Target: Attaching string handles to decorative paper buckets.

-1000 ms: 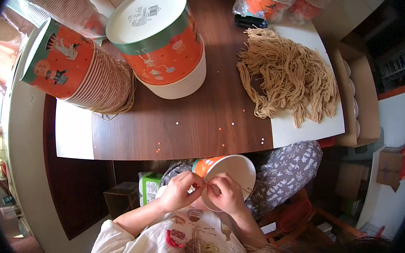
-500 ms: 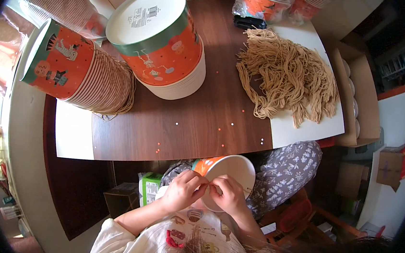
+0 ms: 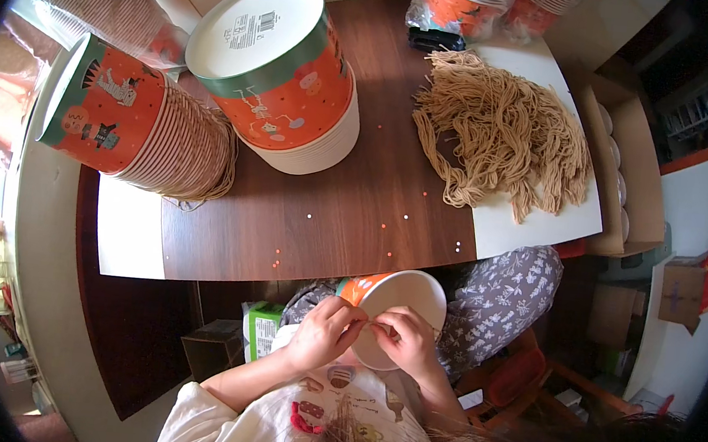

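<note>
A paper bucket (image 3: 415,298), orange outside and white within, lies tilted on my lap with its mouth toward me. My left hand (image 3: 329,330) and my right hand (image 3: 402,340) meet in front of its mouth, thumbs and forefingers pinched close together. Whatever sits between the fingertips is too small to make out. On the table's right side a loose heap of tan cords (image 3: 504,137) is spread out. To the left, a stack of orange buckets (image 3: 139,126) lies tilted, with tan cords hanging along its rims.
Another bucket stack (image 3: 280,105) stands upside down on the brown table (image 3: 356,196), among small white and orange dots. At the back are a black object (image 3: 435,40) and bagged buckets (image 3: 465,8). An open cardboard box (image 3: 641,162) adjoins the table's right edge.
My right hand has shifted slightly to the right and turned a little, its fingers still pinched. The left hand has hardly moved, and the bucket stays put.
</note>
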`<state>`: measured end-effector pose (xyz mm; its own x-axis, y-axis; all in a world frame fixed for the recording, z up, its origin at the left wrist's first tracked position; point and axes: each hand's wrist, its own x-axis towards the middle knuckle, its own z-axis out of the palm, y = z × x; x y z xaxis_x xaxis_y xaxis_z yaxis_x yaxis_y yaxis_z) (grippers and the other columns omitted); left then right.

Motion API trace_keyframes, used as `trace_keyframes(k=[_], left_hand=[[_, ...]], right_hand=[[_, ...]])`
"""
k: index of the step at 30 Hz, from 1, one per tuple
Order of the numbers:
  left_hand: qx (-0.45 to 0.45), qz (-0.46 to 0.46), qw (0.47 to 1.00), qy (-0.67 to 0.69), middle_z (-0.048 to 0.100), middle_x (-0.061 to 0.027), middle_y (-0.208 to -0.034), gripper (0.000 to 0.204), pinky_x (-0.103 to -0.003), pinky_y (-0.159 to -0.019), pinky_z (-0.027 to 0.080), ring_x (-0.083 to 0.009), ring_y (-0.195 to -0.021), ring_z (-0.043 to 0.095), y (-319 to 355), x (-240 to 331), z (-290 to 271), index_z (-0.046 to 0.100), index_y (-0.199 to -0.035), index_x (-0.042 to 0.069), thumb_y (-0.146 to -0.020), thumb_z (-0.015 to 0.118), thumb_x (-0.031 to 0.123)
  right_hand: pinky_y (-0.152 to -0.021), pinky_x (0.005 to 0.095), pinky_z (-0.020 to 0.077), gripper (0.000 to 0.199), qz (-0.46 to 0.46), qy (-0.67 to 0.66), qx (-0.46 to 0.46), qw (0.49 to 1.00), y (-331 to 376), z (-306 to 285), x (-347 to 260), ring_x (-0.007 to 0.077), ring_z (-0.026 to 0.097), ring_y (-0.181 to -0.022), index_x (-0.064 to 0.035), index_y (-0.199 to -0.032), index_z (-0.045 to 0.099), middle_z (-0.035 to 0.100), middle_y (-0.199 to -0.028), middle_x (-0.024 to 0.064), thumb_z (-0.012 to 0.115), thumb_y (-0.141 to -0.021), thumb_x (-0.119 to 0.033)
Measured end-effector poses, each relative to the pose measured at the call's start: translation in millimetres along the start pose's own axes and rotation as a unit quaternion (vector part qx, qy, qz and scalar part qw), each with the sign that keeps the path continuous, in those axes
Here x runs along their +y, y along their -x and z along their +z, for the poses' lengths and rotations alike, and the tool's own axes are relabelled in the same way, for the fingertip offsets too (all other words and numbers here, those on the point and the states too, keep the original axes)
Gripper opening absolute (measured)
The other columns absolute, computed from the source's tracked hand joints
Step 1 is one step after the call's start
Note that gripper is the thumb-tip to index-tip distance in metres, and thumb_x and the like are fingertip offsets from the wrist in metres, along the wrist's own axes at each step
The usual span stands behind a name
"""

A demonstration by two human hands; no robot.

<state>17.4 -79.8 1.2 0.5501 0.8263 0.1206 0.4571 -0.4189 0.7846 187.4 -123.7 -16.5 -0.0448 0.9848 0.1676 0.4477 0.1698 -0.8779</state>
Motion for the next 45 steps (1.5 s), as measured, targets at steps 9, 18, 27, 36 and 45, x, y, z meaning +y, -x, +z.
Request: trace_keyframes(k=[9, 18, 27, 36, 45], left_hand=[[0.004, 0.002, 1.0, -0.011, 0.053, -0.0093, -0.076, 0.011, -0.036, -0.061, 0.047, -0.0276, -0.07, 0.055, -1.1, 0.2, 1.5, 0.058, -0.084, 0.005, -0.074, 0.062, 0.006], [0.007, 0.002, 1.0, -0.011, 0.052, -0.0087, -0.071, 0.01, -0.034, -0.055, 0.044, -0.0249, -0.063, 0.053, 0.6, -1.3, 4.6, 0.061, -0.085, 0.005, -0.075, 0.062, 0.006], [0.005, -0.015, 1.0, -0.012, 0.053, -0.0082, -0.068, 0.009, -0.034, -0.055, 0.044, -0.0252, -0.061, 0.054, 1.5, -3.0, 7.3, 0.062, -0.084, 0.006, -0.075, 0.063, 0.006], [0.002, -0.026, 0.999, -0.023, 0.053, -0.0082, -0.068, 0.008, -0.035, -0.055, 0.044, -0.0254, -0.061, 0.053, 0.9, -3.4, 6.8, 0.062, -0.082, 0.006, -0.074, 0.063, 0.008], [0.012, -0.005, 1.0, -0.029, 0.054, -0.0075, -0.067, 0.009, -0.034, -0.054, 0.045, -0.0241, -0.061, 0.054, 0.7, -3.9, 7.1, 0.063, -0.081, 0.006, -0.072, 0.063, 0.006]], right_hand=[[-0.062, 0.0315, 0.0485, 0.017, 0.013, -0.017, -0.003, 1.0, 2.2, -0.4, 2.4, 0.0231, 0.059, -0.072, -0.0055, -0.083, 0.058, 0.058, -0.079, 0.0066, 0.067, -0.069, -0.002], [-0.059, 0.0305, 0.0483, 0.013, 0.026, -0.057, 0.007, 0.998, -0.7, -3.9, -1.8, 0.0226, 0.06, -0.07, -0.003, -0.082, 0.057, 0.058, -0.079, 0.0079, 0.062, -0.071, 0.003], [-0.057, 0.0338, 0.0474, 0.016, 0.028, -0.032, 0.011, 0.999, 2.6, 2.3, -1.0, 0.0268, 0.059, -0.068, -0.0021, -0.085, 0.051, 0.056, -0.076, 0.0108, 0.059, -0.073, 0.004], [-0.051, 0.0321, 0.0426, 0.01, 0.016, -0.018, 0.042, 0.999, 3.9, 7.2, -2.1, 0.0256, 0.054, -0.059, -0.001, -0.082, 0.05, 0.052, -0.07, 0.0116, 0.056, -0.076, 0.004], [-0.054, 0.0349, 0.0449, 0.013, 0.033, -0.005, 0.05, 0.998, 7.2, 7.5, -3.8, 0.0283, 0.056, -0.064, -0.0022, -0.087, 0.05, 0.054, -0.073, 0.0117, 0.057, -0.077, 0.002]])
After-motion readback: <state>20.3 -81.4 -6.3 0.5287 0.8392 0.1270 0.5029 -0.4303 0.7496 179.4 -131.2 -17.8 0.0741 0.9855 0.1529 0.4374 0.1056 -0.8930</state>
